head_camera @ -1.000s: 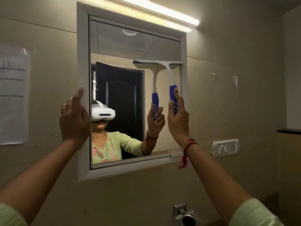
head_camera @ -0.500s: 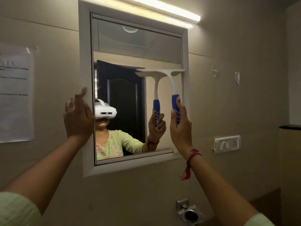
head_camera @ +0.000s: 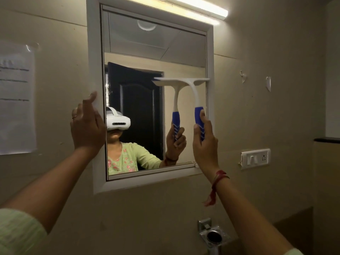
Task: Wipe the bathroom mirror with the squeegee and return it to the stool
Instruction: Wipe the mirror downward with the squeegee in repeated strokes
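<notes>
A paper sheet (head_camera: 16,100) with faint lines of print hangs taped to the beige wall at far left, well apart from the mirror (head_camera: 156,43). The person's left hand (head_camera: 86,126), a ring on one finger, rests with straightened, relaxed fingers on the left side of the mirror's flat white frame (head_camera: 93,52), holding nothing. The rectangular glass reflects a dark panelled door and the person in a pale green embroidered top and white headset. On the mirror's right half, the squeegee (head_camera: 196,97) stands upright, its white T-shaped blade level against the glass about halfway up, the blade's right end reaching the right frame, with bare glass above it and to its left. The right hand (head_camera: 204,142), a red thread (head_camera: 218,183) tied at the wrist, grips the squeegee's blue ribbed handle, thumb laid up along it. A lit tube light (head_camera: 198,6) runs above the frame. Right of the mirror, a white switch plate (head_camera: 255,158) sits on the wall; below, a chrome holder (head_camera: 213,234) juts out; a dark ledge (head_camera: 327,139) marks the far right edge.
</notes>
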Motion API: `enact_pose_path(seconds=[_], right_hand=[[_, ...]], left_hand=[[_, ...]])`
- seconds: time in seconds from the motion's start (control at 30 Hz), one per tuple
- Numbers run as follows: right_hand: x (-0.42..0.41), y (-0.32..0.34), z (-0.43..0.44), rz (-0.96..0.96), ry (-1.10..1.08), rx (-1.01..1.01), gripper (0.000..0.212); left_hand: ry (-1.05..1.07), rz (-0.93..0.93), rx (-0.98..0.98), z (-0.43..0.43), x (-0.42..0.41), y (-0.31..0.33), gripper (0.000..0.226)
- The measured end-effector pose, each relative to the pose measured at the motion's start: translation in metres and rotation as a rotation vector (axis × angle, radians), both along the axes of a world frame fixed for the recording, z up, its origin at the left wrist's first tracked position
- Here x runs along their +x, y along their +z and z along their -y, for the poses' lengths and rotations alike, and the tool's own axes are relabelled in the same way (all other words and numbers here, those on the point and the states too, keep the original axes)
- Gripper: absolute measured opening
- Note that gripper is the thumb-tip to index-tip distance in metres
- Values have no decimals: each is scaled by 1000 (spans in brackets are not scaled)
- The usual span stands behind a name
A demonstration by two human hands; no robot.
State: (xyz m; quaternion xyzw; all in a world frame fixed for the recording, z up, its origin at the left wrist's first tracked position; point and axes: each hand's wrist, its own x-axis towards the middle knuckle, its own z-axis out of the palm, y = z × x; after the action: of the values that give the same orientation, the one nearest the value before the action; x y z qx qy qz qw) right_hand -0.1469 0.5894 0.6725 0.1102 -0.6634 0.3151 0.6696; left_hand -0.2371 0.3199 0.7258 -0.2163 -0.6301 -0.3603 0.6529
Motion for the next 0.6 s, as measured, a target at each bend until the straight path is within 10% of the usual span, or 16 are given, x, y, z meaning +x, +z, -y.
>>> enact_pose_path(seconds=[0.6], right_hand=[[5,-55,2,59,51,-13,46]], left_hand=[[5,5,8,0,0,0,39]])
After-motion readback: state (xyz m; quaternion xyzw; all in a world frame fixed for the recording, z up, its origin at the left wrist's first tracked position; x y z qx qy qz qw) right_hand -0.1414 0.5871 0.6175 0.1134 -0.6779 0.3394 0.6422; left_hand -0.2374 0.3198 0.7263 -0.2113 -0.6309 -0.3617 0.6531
